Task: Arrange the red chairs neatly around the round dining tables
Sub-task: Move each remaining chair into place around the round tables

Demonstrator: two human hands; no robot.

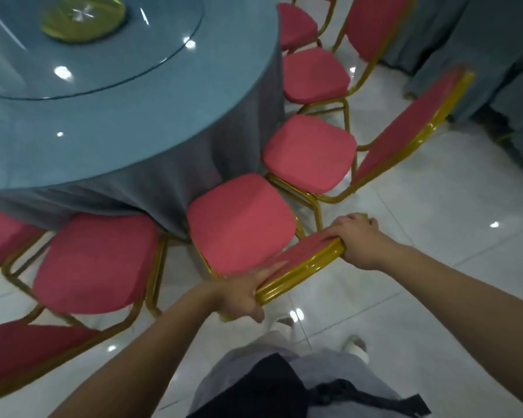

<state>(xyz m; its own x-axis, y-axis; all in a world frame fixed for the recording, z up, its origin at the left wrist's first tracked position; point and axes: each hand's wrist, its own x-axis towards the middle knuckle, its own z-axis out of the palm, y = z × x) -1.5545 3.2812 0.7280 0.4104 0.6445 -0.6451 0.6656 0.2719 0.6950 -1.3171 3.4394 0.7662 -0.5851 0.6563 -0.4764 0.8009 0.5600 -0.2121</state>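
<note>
White floor tiles (pixel 435 267), round blue-clothed table (pixel 118 137): my left hand (pixel 242 297) and right hand (pixel 360 242) clasp the back of the red gold-framed chair (pixel 302 260), likely to square it in.

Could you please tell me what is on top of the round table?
A glass turntable lies on the round table, with a yellow-green disc at its centre. The blue-grey cloth covers the tabletop itself, and the table's far side is out of frame.
</note>
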